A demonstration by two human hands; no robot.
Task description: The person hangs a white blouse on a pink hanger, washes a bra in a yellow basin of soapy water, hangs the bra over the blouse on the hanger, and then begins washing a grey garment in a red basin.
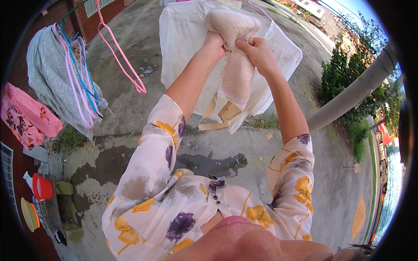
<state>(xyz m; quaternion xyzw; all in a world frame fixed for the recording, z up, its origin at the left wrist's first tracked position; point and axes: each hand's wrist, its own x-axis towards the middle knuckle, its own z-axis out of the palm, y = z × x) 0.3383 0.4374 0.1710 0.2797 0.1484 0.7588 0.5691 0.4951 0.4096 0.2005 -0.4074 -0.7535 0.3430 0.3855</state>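
A pale beige bra point(236, 76) is held up before me in both hands. My left hand point(215, 44) grips its upper cup from the left, and the fabric hides some fingers. From the right, my right hand point(259, 55) pinches the edge, with the thumb on the near face. The lower cup and cream straps point(214, 125) dangle beneath my hands. Right behind the bra hangs a white garment point(183, 42), spread wide, with a light purple hanger point(260, 10) at its top.
At left, a grey garment point(45, 65) hangs among purple and blue hangers point(76, 75), near a bare pink hanger point(122, 53) and a pink floral cloth point(27, 114). A red bucket point(42, 187) stands lower left. A thick grey pole point(356, 89) slants at right, before leafy bushes point(341, 73).
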